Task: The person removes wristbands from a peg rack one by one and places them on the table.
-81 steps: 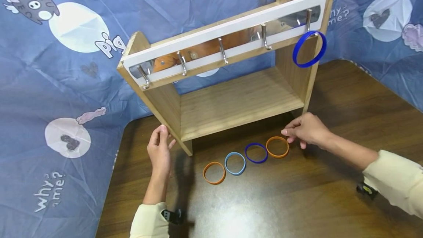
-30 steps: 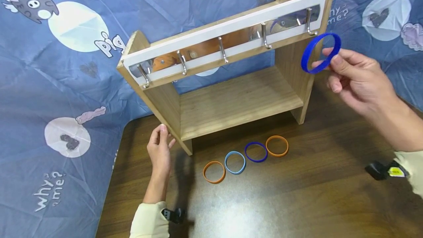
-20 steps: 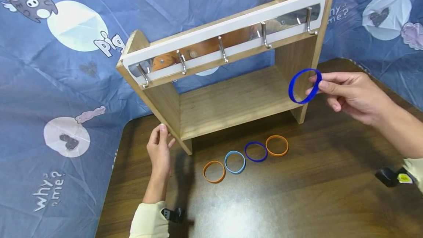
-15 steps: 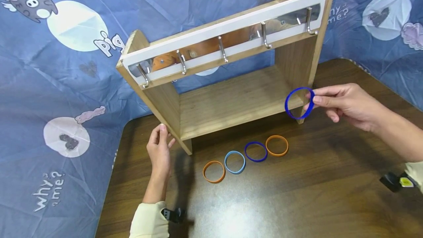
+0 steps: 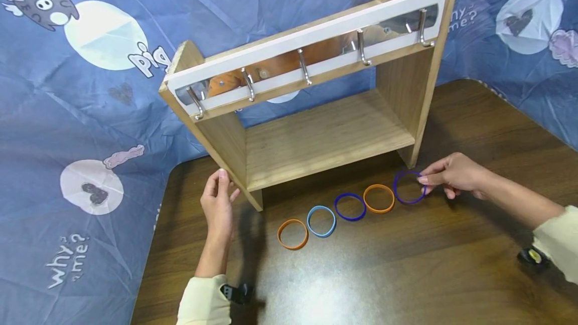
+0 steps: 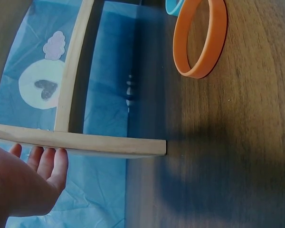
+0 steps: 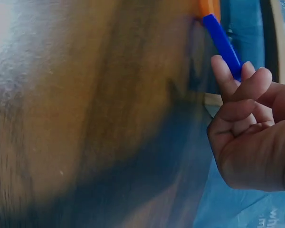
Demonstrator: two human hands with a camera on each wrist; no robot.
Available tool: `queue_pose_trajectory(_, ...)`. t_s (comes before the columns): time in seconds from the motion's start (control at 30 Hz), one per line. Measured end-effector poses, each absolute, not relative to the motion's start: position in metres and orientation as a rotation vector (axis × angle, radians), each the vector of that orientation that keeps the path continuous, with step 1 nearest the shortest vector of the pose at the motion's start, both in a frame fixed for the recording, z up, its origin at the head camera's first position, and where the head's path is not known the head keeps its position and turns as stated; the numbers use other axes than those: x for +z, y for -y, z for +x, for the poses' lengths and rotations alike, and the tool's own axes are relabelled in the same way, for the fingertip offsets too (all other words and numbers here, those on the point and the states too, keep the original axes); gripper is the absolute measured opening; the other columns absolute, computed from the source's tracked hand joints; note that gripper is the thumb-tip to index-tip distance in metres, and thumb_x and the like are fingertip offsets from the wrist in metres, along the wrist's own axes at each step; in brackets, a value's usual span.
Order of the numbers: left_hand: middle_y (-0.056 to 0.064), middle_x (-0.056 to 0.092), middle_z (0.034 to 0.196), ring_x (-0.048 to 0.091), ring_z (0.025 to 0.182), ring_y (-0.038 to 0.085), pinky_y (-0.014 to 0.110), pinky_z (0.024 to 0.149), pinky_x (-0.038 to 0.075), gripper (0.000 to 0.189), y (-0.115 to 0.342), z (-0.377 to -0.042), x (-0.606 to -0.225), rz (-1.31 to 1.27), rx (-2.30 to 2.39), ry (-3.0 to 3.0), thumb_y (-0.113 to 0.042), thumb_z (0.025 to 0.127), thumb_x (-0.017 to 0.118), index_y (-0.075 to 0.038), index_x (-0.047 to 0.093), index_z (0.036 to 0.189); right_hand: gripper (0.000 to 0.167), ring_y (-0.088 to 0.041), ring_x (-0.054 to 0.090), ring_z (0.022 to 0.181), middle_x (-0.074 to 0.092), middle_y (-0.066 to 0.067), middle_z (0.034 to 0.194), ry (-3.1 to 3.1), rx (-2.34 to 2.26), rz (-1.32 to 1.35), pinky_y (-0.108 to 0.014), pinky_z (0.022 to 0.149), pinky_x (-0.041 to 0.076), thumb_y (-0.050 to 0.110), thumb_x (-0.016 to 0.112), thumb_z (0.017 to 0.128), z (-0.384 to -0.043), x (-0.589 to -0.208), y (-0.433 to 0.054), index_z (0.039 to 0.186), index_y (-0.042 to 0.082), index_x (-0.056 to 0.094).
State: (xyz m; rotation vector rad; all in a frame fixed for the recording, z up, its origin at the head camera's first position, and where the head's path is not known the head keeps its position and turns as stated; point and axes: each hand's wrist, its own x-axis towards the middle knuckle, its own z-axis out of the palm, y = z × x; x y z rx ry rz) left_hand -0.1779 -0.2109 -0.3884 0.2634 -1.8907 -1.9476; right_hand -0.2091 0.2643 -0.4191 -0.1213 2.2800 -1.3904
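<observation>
My right hand [image 5: 460, 175] pinches a dark blue silicone wristband [image 5: 395, 189] by its right side, down at the tabletop right of an orange wristband [image 5: 366, 203]. The right wrist view shows this blue band [image 7: 223, 45] edge-on and tilted between thumb and fingers. Further left in the row lie another dark blue wristband [image 5: 336, 208], a light blue one [image 5: 309, 223] and a second orange one [image 5: 280, 237]. My left hand [image 5: 218, 209] rests with its fingertips against the left side panel of a wooden shelf [image 5: 329, 134]; its fingers [image 6: 60, 166] touch the panel's outer face.
Across the shelf's top front runs a white-framed rail [image 5: 280, 46] carrying several metal hooks [image 5: 303, 68], all bare. The shelf stands on a brown wooden table [image 5: 384, 265]. A blue printed cloth [image 5: 113, 129] hangs behind it.
The dark blue band, hanging on the rightmost hook at first, has come off in my right hand and been lowered to the table beside the right orange band. My left hand stays put.
</observation>
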Motion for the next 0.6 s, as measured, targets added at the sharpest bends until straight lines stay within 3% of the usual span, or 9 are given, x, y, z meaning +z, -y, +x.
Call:
queue_pose_trajectory(0.23,0.001,0.055,0.103,0.054,0.098,0.016,0.028,0.083,0.053,0.031,0.2109,-0.1773,-0.3894,0.269,-1.955,1.883,-0.035,0.1,0.051,-0.008,0.059,0.112,0.028,-0.01,0.053,0.042,0.071,-0.01,0.074,-2.376,-1.258,-0.125,-0.022,0.041,0.04,0.017,0.066,0.091,-0.2097,-0.4272,-0.258,0.104,-0.008,0.068)
queue_pose_trajectory(0.6,0.001,0.056,0.101,0.054,0.097,0.017,0.028,0.081,0.053,0.029,0.2093,-0.1774,-0.3904,0.275,-1.958,1.865,-0.034,0.1,0.052,-0.008,0.06,0.111,0.025,-0.014,0.057,0.044,0.069,-0.005,0.068,-2.471,-1.147,-0.054,-0.023,0.04,0.04,0.018,0.067,0.091,-0.2093,-0.4289,-0.2565,0.098,-0.005,0.071)
